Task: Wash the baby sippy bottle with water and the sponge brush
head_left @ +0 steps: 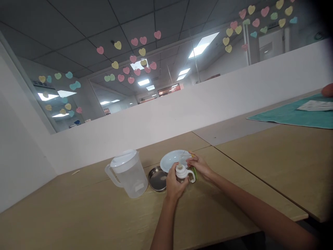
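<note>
My left hand (175, 184) is wrapped round a small bottle with a white collar (181, 171) and a curved white handle (193, 176). The bottle's lower part is mostly hidden by my fingers. Beside its top, my right hand (197, 164) pinches a clear, rounded piece (183, 157) that looks like a cap. A bit of yellow shows at those fingertips, and something green (195, 172) is partly hidden below them. Just behind both hands sits a pale blue-white bowl (168, 161). A round metal dish (156, 180) lies left of my left hand, partly under the bowl's edge.
A translucent lidded pitcher (132, 178) stands left of the metal dish, its handle facing left. A teal cloth (293, 114) with a white cloth or tissue (316, 105) lies at the far right, where part of another person's hand (327, 90) shows. Behind the table (78, 208) is a white wall.
</note>
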A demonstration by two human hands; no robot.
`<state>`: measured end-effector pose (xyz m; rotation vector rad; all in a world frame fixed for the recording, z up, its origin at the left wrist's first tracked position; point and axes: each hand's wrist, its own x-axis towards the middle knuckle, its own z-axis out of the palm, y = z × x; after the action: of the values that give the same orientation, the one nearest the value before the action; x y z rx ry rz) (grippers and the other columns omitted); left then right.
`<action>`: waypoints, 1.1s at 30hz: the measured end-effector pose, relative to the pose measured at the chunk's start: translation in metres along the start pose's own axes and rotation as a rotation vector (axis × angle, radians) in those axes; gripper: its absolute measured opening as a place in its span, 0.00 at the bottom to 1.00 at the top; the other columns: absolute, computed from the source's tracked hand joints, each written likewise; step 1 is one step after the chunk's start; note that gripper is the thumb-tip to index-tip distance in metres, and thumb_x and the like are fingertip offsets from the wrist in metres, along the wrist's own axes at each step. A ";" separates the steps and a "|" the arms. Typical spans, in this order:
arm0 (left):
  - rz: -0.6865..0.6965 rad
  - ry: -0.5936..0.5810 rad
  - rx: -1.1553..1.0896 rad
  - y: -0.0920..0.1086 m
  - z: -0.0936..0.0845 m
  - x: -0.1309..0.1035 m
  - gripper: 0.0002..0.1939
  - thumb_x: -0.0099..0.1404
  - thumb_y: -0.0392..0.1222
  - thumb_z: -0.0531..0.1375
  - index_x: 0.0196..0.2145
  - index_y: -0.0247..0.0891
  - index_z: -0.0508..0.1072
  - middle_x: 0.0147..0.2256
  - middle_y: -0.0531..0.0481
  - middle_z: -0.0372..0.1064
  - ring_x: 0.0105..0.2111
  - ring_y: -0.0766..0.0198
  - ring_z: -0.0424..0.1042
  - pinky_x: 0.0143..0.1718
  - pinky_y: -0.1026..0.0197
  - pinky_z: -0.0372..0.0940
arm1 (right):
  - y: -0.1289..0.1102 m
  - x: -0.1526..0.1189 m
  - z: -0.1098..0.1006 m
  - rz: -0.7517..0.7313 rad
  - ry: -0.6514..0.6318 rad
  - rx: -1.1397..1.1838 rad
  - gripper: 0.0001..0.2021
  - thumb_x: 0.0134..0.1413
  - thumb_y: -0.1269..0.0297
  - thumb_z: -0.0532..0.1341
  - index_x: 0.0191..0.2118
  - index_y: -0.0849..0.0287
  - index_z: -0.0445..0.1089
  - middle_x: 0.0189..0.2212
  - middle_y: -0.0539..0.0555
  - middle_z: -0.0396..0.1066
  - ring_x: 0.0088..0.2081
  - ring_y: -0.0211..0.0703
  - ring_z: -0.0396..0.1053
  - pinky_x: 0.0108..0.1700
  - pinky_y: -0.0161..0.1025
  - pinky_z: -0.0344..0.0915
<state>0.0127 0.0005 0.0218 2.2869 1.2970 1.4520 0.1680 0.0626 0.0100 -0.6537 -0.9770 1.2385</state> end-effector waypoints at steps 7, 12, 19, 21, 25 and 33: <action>0.002 0.023 0.024 0.002 -0.001 0.000 0.33 0.50 0.39 0.61 0.54 0.39 0.58 0.49 0.45 0.65 0.49 0.56 0.65 0.51 0.53 0.60 | -0.001 0.000 0.000 0.038 -0.010 -0.054 0.24 0.40 0.71 0.65 0.47 0.60 0.63 0.28 0.50 0.73 0.22 0.36 0.68 0.26 0.34 0.69; -0.005 0.028 0.036 0.001 -0.002 0.000 0.34 0.48 0.38 0.61 0.53 0.39 0.57 0.48 0.45 0.66 0.48 0.55 0.66 0.50 0.53 0.60 | 0.005 0.004 -0.003 -0.050 -0.048 -0.218 0.20 0.42 0.65 0.64 0.44 0.60 0.65 0.28 0.50 0.72 0.17 0.34 0.65 0.19 0.32 0.64; -0.009 0.042 0.054 0.002 -0.003 0.001 0.31 0.47 0.38 0.62 0.50 0.39 0.60 0.45 0.46 0.67 0.46 0.55 0.67 0.49 0.52 0.60 | 0.011 0.001 -0.005 -0.170 -0.122 -0.444 0.16 0.45 0.61 0.61 0.42 0.59 0.68 0.31 0.51 0.71 0.18 0.32 0.64 0.19 0.31 0.60; -0.004 0.051 0.061 0.003 -0.003 0.001 0.31 0.47 0.38 0.61 0.50 0.39 0.61 0.45 0.46 0.67 0.46 0.55 0.67 0.49 0.53 0.61 | 0.012 0.000 -0.005 -0.212 -0.123 -0.503 0.15 0.47 0.60 0.60 0.41 0.59 0.69 0.31 0.51 0.71 0.19 0.32 0.63 0.21 0.31 0.60; 0.005 0.050 0.063 0.005 -0.004 0.001 0.30 0.47 0.38 0.61 0.49 0.39 0.61 0.45 0.47 0.68 0.45 0.56 0.67 0.48 0.54 0.61 | 0.011 -0.001 -0.005 -0.278 -0.136 -0.620 0.14 0.49 0.59 0.59 0.40 0.60 0.71 0.32 0.53 0.71 0.24 0.36 0.66 0.28 0.33 0.63; -0.015 0.045 0.057 0.005 -0.004 0.001 0.31 0.47 0.38 0.61 0.51 0.38 0.61 0.45 0.46 0.68 0.46 0.55 0.67 0.49 0.53 0.62 | 0.012 -0.003 -0.005 -0.299 -0.214 -0.607 0.14 0.51 0.58 0.58 0.41 0.58 0.72 0.38 0.55 0.73 0.40 0.46 0.69 0.43 0.41 0.64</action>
<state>0.0124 -0.0039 0.0273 2.2873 1.3815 1.4886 0.1666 0.0630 -0.0030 -0.8124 -1.5947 0.7496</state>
